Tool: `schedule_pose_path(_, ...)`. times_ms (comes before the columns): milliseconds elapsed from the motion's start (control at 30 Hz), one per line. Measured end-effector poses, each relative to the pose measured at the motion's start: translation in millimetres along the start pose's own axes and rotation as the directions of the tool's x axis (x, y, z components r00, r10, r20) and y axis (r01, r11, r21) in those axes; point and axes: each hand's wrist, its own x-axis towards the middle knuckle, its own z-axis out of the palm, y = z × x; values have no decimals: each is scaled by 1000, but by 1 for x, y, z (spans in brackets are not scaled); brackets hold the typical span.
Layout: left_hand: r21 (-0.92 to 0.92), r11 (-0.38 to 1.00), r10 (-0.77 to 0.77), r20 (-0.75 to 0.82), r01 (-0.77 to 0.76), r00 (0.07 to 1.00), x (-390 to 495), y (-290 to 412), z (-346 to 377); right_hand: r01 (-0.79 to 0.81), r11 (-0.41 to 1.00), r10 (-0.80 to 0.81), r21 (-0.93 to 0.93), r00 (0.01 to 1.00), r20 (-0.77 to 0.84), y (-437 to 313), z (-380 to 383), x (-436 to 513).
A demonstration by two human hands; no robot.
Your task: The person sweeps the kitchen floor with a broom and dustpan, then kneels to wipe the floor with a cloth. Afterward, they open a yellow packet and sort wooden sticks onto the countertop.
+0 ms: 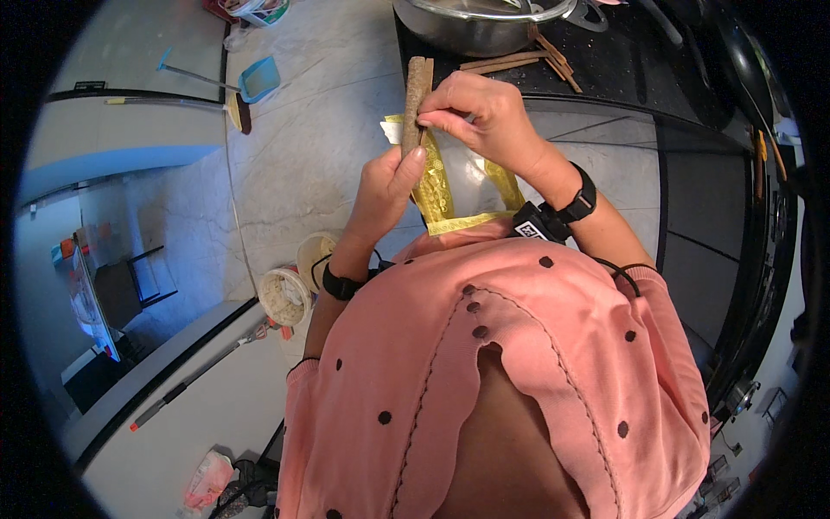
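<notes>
My left hand [382,185] grips the lower end of a rolled stick of brown bark, likely cinnamon [412,104], and holds it upright. At the stick's right edge, the thumb and fingertips of my right hand [486,107] pinch it; whether they hold a separate sliver there is hidden. Below the hands hangs a clear plastic bag with yellow printed edges [436,191], close against my front. How the bag is held cannot be seen. Thin bark strips [502,63] lie on the black countertop [609,71], beside a large steel pot [473,32].
Dark cabinet fronts [703,194] stand on the right under the counter. On the floor to the left are a blue dustpan [259,79], a broom [235,111] and a white bucket [285,297] with pale contents. A long-handled tool [194,376] lies at the lower left.
</notes>
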Motion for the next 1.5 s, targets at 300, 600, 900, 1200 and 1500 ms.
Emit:
schedule_pose_path(300,-29,999,-30,29,31,999,1,-4,-2,46,999,-46,16,998,32,2,-2,-8)
schedule_pose_path(600,53,999,-1,13,0,1000,3,-3,0,101,991,-90,-90,989,114,7,-14,-3)
schedule_pose_path(900,-56,998,-4,61,8,998,2,-1,3,175,985,-171,-4,969,178,4,-16,-9)
schedule_pose_path(1200,-46,999,-16,62,19,998,4,-2,6,209,978,-206,3,960,190,6,-17,-14)
schedule_pose_path(1500,-37,999,-16,80,19,997,4,0,9,65,997,-61,-32,989,132,6,-17,-18)
